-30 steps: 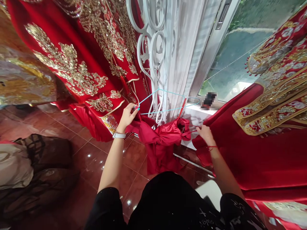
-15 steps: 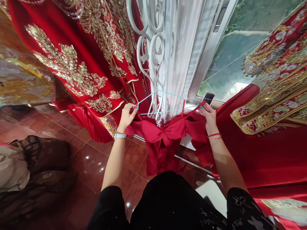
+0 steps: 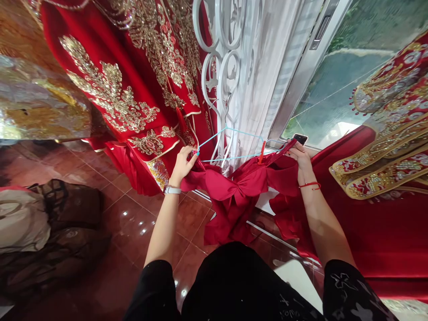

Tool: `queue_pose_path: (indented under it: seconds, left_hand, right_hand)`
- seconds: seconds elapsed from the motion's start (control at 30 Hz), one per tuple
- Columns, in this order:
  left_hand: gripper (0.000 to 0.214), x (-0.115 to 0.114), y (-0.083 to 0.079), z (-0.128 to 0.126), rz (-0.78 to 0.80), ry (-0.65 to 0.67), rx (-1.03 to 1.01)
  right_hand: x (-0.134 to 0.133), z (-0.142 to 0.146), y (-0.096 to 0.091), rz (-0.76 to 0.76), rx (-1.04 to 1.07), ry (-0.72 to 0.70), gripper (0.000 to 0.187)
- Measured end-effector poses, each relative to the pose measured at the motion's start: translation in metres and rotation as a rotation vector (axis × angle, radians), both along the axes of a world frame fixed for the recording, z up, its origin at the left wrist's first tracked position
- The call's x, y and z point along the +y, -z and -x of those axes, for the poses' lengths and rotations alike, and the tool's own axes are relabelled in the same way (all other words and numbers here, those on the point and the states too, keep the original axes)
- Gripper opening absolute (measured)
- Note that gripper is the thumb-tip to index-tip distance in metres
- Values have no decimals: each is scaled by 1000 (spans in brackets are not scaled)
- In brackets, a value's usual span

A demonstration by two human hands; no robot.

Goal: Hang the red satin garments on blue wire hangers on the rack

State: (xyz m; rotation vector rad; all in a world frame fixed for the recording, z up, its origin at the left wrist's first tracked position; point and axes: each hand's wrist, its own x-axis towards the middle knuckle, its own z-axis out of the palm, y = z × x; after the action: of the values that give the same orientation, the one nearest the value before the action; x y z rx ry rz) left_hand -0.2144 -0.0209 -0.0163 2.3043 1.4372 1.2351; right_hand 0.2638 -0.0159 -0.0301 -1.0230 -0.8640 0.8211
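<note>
A red dress (image 3: 234,189) with a bow-like gathered front hangs before me on a light blue wire hanger (image 3: 230,157). My left hand (image 3: 185,165) pinches the dress's strap at the hanger's left end, the thumb with its blue nail on top. At the other side my right hand (image 3: 300,158) is closed on the other strap, drawing it up over the hanger's right end. A small red strip (image 3: 261,152) stands upright on the hanger's lower bar. The dress's lower part drops toward the floor and is partly hidden by my body.
Behind the hanger rises a white scrolled metal stand (image 3: 220,73). Red gowns with gold sequins (image 3: 117,93) hang at left, and embroidered red panels (image 3: 384,156) at right. A phone (image 3: 300,139) is beyond my right hand, near the window (image 3: 344,84). Dark bags (image 3: 72,209) lie on the tiled floor (image 3: 130,227).
The view has turned slightly, so most things sit a little further right. Both hands still hold the straps, and the right strap is drawn a bit further over the hanger's end.
</note>
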Motion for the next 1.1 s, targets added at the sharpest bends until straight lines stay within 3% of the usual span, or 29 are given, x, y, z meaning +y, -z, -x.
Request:
queue_pose_path:
  seconds: [0.23, 0.4, 0.57, 0.7, 0.77, 0.87, 0.93, 1.0, 1.1]
  left_hand:
    - [19, -2, -5, 4, -3, -17, 9]
    - [22, -8, 0, 2, 11, -7, -13]
    - [25, -12, 2, -5, 7, -17, -40]
    - [36, -20, 5, 6, 25, -57, -77]
    - [54, -28, 18, 22, 33, -108, -189]
    - [87, -45, 50, 46, 178, -132, -470]
    - [85, -54, 73, 54, 329, -55, -595]
    - [75, -59, 89, 54, 384, -34, -675]
    - [59, -60, 93, 48, 328, -74, -717]
  right_hand:
    - [23, 24, -21, -1, -104, -48, 53]
    - [28, 44, -40, 36, -344, -190, 50]
    - [16, 51, -53, -133, -767, -127, 31]
    - [-4, 68, -68, -328, -1095, 2, 41]
    - [-17, 89, -73, -402, -1115, -1, 49]
    - [-29, 138, -67, -404, -1049, -224, 45]
    - [-28, 180, -57, -315, -1023, -421, 43]
    - [-21, 225, -45, -242, -1010, -514, 49]
    - [-8, 282, -29, -149, -937, -576, 37]
